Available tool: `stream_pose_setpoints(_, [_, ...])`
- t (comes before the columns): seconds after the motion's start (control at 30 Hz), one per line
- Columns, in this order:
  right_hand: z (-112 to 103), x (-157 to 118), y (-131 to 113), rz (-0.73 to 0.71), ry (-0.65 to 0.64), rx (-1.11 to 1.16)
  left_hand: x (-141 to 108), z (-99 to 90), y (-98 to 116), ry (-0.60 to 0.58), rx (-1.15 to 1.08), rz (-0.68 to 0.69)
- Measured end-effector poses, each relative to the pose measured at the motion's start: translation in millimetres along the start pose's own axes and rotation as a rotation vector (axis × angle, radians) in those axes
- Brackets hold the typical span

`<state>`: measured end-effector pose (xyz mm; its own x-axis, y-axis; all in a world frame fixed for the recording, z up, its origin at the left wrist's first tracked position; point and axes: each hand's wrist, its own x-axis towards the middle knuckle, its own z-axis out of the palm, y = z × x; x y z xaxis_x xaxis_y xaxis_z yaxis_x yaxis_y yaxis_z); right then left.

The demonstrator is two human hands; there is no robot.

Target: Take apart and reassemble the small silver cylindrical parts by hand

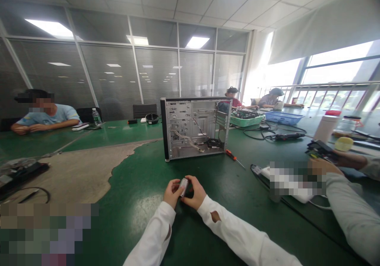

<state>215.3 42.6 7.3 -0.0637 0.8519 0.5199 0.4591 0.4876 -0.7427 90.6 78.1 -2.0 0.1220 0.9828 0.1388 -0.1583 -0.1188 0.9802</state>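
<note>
Between my two hands is a small silvery-grey block [184, 187], tilted and held just above the green table; its exact kind is too small to make out. My left hand [172, 192] grips its left side with the fingers closed. From the right, my right hand [194, 192] curls thumb and fingertips round the same block. Beyond my hands an open computer case [196, 127] stands upright, its bare metal inside facing me, with loose cables and a black fan at the bottom. A screwdriver [234, 158] with an orange and black handle lies by the case's right corner.
A white power strip [292, 185] with cables lies to the right, near a co-worker's hands [326, 163] holding a dark part. Behind stand a green basket [246, 120] and a blue basket [283, 117]. A pale bottle [325, 127] is at far right. Another person sits at left.
</note>
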Motion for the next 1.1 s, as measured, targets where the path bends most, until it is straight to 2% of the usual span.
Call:
stream_pose_setpoints(0.13, [0, 1, 1, 0.004, -0.029, 0.039, 1, -2.3, 1, -0.058, -0.095, -0.074])
stream_pose_setpoints(0.33, [-3, 1, -4, -0.019, -0.073, 0.087, -1, -2.0, 4, -0.080, -0.217, -0.182])
stream_pose_setpoints(0.5, [-2, 1, -4, -0.010, -0.071, 0.122, -1, -3.0, 4, -0.114, -0.313, -0.209])
stream_pose_setpoints(0.67, [-1, 1, -4, 0.028, -0.087, 0.139, -3, -3.3, 8, -0.144, -0.297, -0.203])
stream_pose_setpoints(0.77, [-1, 0, -4, 0.061, -0.083, 0.111, -7, -0.4, 12, -0.134, -0.168, -0.144])
stream_pose_setpoints(0.87, [-1, -1, -3, 0.036, -0.038, 0.036, -11, 4.3, 15, -0.101, 0.107, 0.030])
stream_pose_setpoints(1.0, [2, 0, 2, 0.014, 0.028, -0.056, -12, 8.1, 11, 0.080, 0.451, 0.225])
stream_pose_setpoints(1.1, [4, 0, 5, 0.019, 0.059, -0.082, -9, 6.5, 7, 0.151, 0.546, 0.278])
